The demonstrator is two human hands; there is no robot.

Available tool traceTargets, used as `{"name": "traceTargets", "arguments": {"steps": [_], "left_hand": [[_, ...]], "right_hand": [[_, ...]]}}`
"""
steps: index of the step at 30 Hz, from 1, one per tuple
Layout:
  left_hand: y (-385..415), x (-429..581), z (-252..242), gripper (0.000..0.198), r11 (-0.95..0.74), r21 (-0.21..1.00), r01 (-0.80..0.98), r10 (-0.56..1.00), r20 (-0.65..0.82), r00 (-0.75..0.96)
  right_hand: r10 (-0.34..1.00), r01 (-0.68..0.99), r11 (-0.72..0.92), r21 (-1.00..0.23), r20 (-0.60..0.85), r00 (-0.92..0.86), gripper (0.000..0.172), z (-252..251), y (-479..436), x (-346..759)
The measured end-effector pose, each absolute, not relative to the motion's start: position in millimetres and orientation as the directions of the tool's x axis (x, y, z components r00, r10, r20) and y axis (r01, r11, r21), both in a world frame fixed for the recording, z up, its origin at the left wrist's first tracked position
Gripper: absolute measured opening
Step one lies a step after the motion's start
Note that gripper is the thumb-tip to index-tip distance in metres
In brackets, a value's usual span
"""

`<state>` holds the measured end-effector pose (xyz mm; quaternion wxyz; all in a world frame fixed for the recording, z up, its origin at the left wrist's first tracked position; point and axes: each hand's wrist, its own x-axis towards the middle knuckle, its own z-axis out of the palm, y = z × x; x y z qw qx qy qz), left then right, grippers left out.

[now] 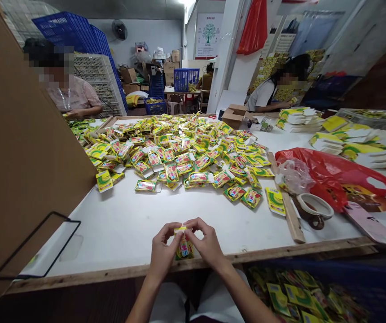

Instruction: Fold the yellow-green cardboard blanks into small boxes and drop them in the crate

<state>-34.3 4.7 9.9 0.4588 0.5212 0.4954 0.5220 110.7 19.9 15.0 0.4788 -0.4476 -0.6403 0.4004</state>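
Close to the table's front edge, a small yellow and green printed carton stands between my two hands. My left hand grips its upper left side, with the thumb on the front and the fingers bent over the top. From the right, my right hand pinches the same top end, its thumb near the other thumb. A bit of white flap shows between the fingertips. Beyond my hands lies a wide heap of similar small cartons, several with white end flaps sticking out.
A cardboard sheet rises at left beside a black wire frame. On the right are a wooden strip, a mug and a red plastic bag. A blue crate holds cartons below. Two people sit across the table.
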Motion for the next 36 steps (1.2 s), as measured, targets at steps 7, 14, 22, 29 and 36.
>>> {"name": "traceTargets", "arguments": {"steps": [7, 14, 22, 29, 36], "left_hand": [[9.5, -29.3, 5.1, 0.017, -0.069, 0.994, 0.090, 0.987, 0.081, -0.136], [13.1, -28.2, 4.5, 0.019, -0.062, 0.992, 0.106, 0.988, 0.076, -0.137], [5.2, -35.6, 2.9, 0.020, -0.020, 0.995, 0.096, 0.997, 0.027, -0.074], [2.5, -33.9, 3.1, 0.018, -0.036, 0.991, 0.125, 0.999, 0.040, -0.024], [-1.5, -36.3, -2.6, 0.033, 0.004, 0.993, 0.118, 0.998, 0.003, -0.063]], "right_hand": [[0.967, 0.280, 0.253, -0.926, 0.233, -0.106, 0.014, 20.5, 25.6, 106.7], [0.972, 0.279, 0.231, -0.932, 0.212, -0.098, 0.012, 22.7, 27.4, 104.4], [0.972, 0.181, 0.229, -0.957, 0.213, -0.104, 0.011, 3.6, 19.7, 108.7], [0.976, 0.109, 0.207, -0.972, 0.198, -0.086, 0.009, -3.1, 18.5, 104.0], [0.979, 0.276, 0.190, -0.942, 0.201, 0.014, 0.020, 21.2, 12.0, 150.1]]}}
